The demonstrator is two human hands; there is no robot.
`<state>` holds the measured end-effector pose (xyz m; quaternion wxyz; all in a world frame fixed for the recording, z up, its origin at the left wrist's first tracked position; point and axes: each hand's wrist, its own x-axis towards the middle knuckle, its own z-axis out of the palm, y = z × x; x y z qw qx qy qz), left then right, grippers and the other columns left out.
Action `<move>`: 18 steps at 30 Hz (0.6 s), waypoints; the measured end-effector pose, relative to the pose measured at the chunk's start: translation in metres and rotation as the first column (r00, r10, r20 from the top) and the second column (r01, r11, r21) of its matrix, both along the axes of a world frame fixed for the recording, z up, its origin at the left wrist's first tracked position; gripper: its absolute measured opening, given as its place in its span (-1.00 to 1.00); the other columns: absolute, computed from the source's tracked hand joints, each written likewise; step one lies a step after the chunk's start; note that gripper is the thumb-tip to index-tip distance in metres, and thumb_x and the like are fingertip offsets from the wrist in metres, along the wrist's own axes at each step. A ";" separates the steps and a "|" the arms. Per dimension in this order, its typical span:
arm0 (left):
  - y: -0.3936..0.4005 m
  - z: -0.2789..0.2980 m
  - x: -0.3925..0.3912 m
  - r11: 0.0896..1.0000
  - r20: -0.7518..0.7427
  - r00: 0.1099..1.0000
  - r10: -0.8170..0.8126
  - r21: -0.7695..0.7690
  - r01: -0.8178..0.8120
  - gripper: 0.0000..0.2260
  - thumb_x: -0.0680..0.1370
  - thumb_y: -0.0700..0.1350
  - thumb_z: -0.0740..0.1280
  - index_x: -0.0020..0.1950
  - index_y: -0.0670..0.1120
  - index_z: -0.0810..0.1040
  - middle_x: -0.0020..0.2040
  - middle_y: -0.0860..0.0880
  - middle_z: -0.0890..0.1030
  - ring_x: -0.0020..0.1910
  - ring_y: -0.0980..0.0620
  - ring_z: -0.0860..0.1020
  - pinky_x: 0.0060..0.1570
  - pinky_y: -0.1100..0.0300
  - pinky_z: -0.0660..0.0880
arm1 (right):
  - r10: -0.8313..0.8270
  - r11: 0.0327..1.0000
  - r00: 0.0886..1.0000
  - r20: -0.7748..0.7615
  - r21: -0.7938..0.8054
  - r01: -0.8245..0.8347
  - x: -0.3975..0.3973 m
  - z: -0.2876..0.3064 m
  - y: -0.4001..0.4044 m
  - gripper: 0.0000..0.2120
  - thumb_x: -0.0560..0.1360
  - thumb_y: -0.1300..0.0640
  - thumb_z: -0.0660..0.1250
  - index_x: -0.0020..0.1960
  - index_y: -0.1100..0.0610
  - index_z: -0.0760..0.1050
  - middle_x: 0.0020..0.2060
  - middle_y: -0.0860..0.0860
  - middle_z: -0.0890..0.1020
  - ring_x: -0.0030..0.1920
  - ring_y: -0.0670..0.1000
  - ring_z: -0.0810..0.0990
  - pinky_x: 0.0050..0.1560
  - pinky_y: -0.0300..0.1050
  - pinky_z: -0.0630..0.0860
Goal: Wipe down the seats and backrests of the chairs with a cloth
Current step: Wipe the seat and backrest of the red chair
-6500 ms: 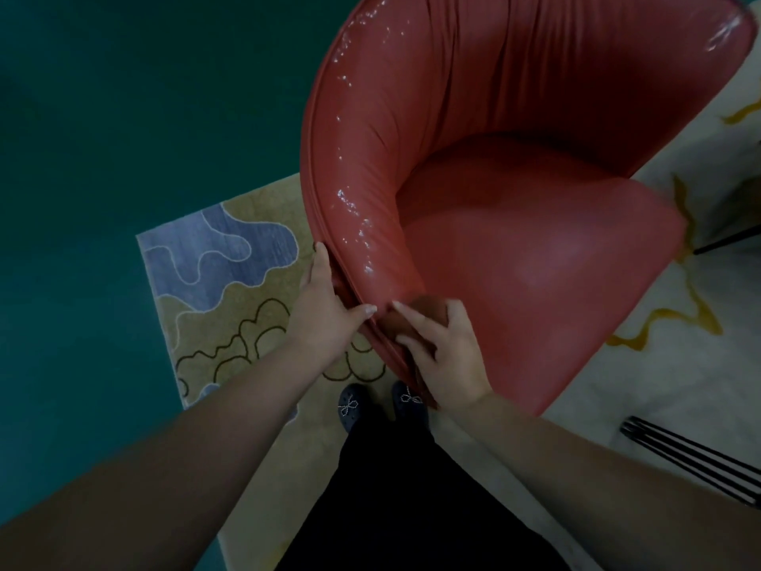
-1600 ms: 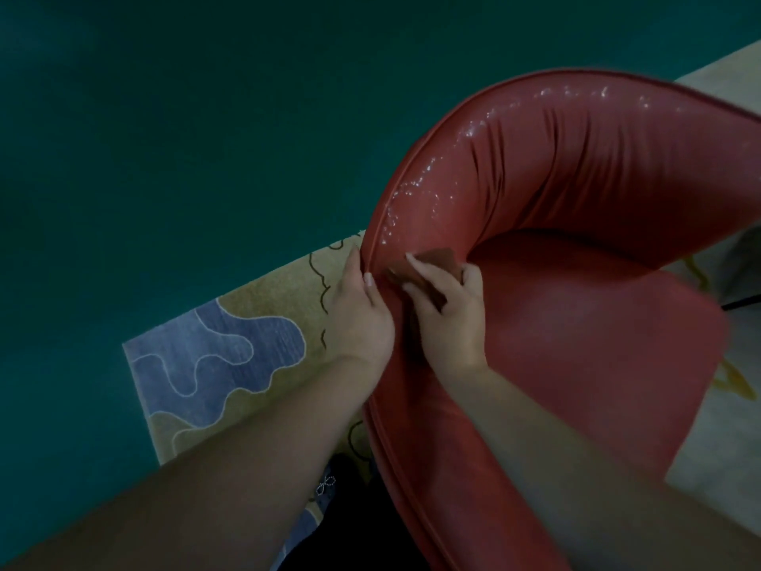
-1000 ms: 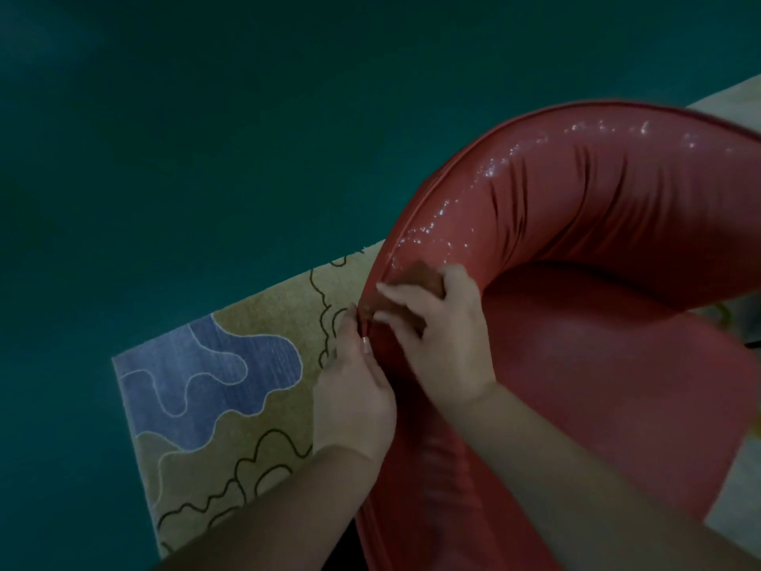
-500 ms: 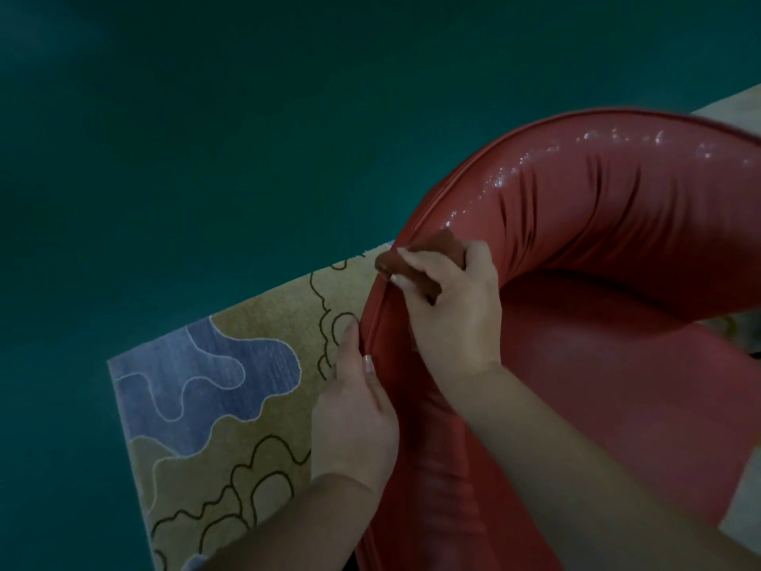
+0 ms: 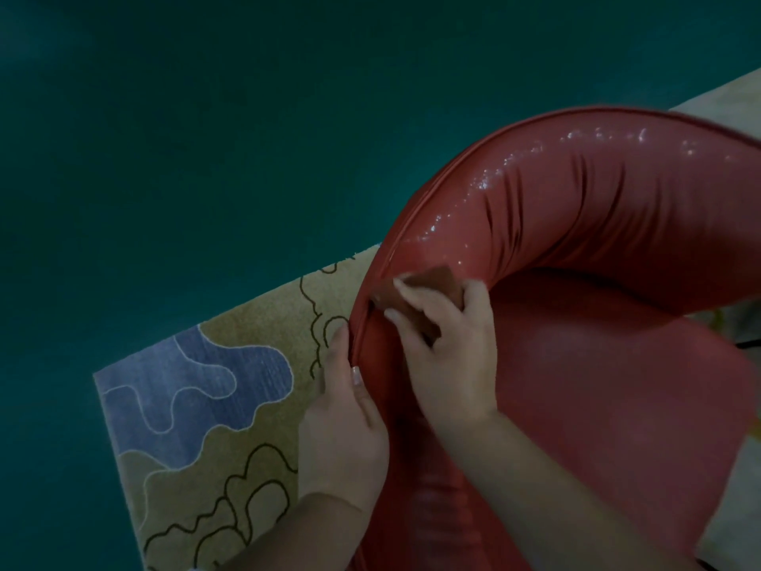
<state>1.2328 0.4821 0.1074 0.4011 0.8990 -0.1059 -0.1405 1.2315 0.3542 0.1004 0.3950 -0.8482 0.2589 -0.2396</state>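
The right hand's fingers press a small folded reddish-brown cloth flat against the glossy red leather tub chair's rim at frame centre. Below it, the left hand grips the chair's outer edge; best to brace there while wiping along the beaded wet rim toward upper right.

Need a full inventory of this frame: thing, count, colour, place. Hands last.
chair: 1, red, glossy, right half of view, curved backrest with wet-looking glints along its top
cloth: 1, reddish-brown, on the backrest's upper edge, under the right hand
rug: 1, tan with a blue patch and dark squiggly lines, under the chair
floor: dark teal, top and left
left hand: 1, grips the backrest's outer edge
right hand: 1, holds the cloth against the backrest
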 end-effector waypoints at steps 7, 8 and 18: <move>-0.004 0.004 0.003 0.993 0.084 0.992 -0.093 0.080 0.086 -0.53 0.59 0.09 -0.03 0.49 0.38 -0.04 0.55 0.07 0.14 0.33 0.11 0.37 -0.04 0.28 0.36 | -0.022 0.999 1.000 0.009 0.024 0.022 0.007 -0.001 -0.010 -0.74 0.43 -0.07 0.42 0.12 -0.13 0.61 0.00 -0.10 0.43 0.04 0.01 0.52 0.11 -0.06 0.53; -0.004 0.004 0.003 0.993 0.076 0.992 -0.096 0.081 0.090 -0.53 0.59 0.13 -0.05 0.48 0.39 -0.06 0.54 0.08 0.14 0.37 0.09 0.36 -0.03 0.27 0.36 | -0.032 0.999 0.999 0.014 0.031 0.032 0.008 -0.001 -0.009 -0.73 0.43 -0.07 0.42 0.12 -0.14 0.60 0.01 -0.10 0.42 0.05 0.01 0.52 0.11 -0.06 0.52; -0.015 -0.001 0.026 0.999 -0.157 0.988 0.000 -0.031 -0.005 -0.55 0.60 0.20 -0.07 0.50 0.27 0.15 0.44 0.20 0.36 0.30 0.24 0.38 0.09 0.50 0.23 | -0.103 0.989 0.991 0.091 0.117 0.092 0.002 -0.006 -0.013 -0.72 0.43 -0.02 0.42 0.13 -0.05 0.63 0.00 -0.10 0.41 0.04 -0.17 0.48 0.13 -0.42 0.36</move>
